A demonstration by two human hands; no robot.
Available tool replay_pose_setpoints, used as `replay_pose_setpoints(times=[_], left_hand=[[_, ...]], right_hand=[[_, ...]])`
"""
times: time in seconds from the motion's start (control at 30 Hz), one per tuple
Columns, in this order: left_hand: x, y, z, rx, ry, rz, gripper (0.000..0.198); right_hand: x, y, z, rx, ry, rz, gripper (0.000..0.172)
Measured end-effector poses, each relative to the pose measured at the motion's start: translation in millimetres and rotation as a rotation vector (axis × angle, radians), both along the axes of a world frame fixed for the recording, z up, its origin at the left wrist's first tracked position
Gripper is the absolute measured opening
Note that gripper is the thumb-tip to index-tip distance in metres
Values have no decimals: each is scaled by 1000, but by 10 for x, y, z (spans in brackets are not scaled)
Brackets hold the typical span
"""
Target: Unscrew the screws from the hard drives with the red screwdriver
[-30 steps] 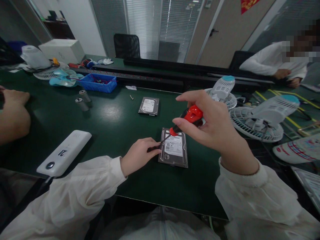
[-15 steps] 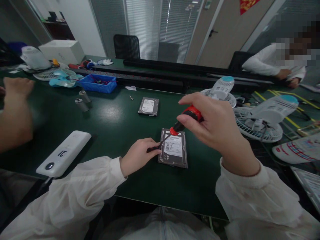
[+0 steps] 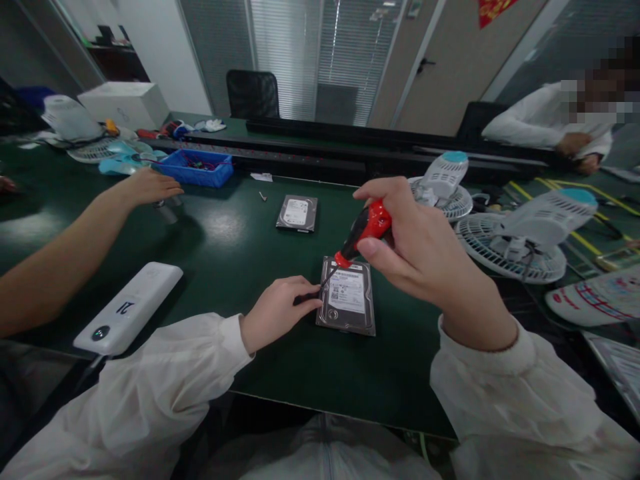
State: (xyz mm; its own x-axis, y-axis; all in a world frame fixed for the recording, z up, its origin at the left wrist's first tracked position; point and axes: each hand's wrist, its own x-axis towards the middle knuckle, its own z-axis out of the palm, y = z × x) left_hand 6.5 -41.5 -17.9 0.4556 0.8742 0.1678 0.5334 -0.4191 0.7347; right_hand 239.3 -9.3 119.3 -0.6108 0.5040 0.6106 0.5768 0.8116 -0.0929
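My right hand (image 3: 415, 243) is closed around the red-and-black handle of a screwdriver (image 3: 357, 235). Its thin shaft slants down and left across a hard disk drive (image 3: 347, 297), toward that drive's left edge. At this edge my left hand (image 3: 283, 307) pinches a small dark thing whose kind I cannot make out, close to the screwdriver's tip. The hard drive lies flat on the green table, white label up. Whether the tip touches the drive or the dark thing is too small to tell. Farther back lies a second hard disk drive (image 3: 297, 213).
A white power bank (image 3: 130, 310) is at the left. Another person's hand (image 3: 147, 187) covers part of the metal cylinders (image 3: 167, 212) near a blue bin (image 3: 197, 167). Small fans (image 3: 515, 247) stand at right. A small screw-like piece (image 3: 263, 197) lies farther back.
The other person's arm has reached in from the left to the metal cylinders. My right hand has shifted a little left and its grip on the screwdriver handle has turned. My left hand stays put.
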Motion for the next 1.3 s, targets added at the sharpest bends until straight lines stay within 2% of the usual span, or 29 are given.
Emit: replay_pose_setpoints(times=[0.07, 0.17, 0.4, 0.6, 0.83, 0.93, 1.13, 1.23, 1.3], left_hand=[[1, -1, 7, -10, 7, 10, 24], [-3, -3, 11, -22, 18, 24, 25], [-12, -2, 2, -11, 22, 9, 22], [-13, 1, 0, -9, 37, 12, 23], [-7, 3, -9, 8, 37, 12, 21], [-4, 1, -4, 5, 35, 8, 21], [-6, -2, 18, -13, 48, 9, 22], [-8, 4, 4, 3, 50, 11, 22], [-9, 8, -7, 12, 46, 9, 22]], right_hand=[[4, 2, 9, -34, 9, 66, 36], [-5, -2, 20, -90, 34, 118, 34], [-12, 19, 4, -53, 17, -11, 37], [-11, 23, 8, -46, 81, 109, 30], [-21, 18, -15, 83, 19, -8, 37], [-33, -5, 0, 67, -51, -54, 35], [-45, 4, 13, -66, 59, 151, 29], [-35, 34, -12, 12, 107, 156, 23], [-31, 44, -26, 85, 112, 111, 21]])
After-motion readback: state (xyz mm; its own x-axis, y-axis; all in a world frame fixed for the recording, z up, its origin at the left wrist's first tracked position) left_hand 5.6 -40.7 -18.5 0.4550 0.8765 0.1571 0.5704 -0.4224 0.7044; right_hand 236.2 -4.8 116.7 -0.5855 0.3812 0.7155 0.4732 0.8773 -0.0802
